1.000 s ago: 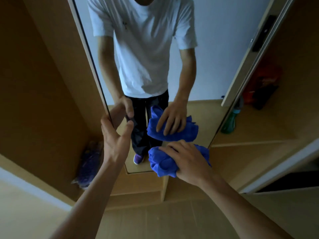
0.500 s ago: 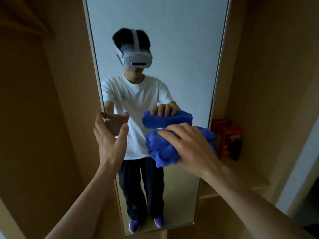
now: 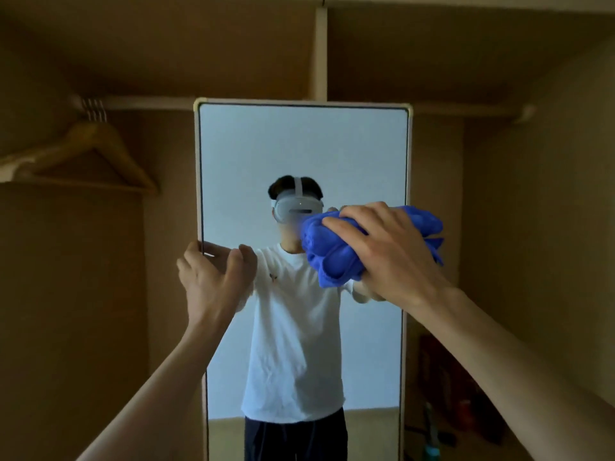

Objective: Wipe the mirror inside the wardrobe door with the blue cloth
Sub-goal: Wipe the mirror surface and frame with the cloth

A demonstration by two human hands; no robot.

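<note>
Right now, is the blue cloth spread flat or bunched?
Bunched: the blue cloth is a lumpy wad, folds bulging out around the right hand that grips it at the mirror.

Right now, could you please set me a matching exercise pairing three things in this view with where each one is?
Things:
1. blue cloth
2. left hand
3. wooden hangers

Places:
A. hanging on the rail, upper left
B. gripping the left edge of the mirror
C. bunched under the right hand, at the mirror's right side

Pairs: 1-C, 2-B, 3-A.
</note>
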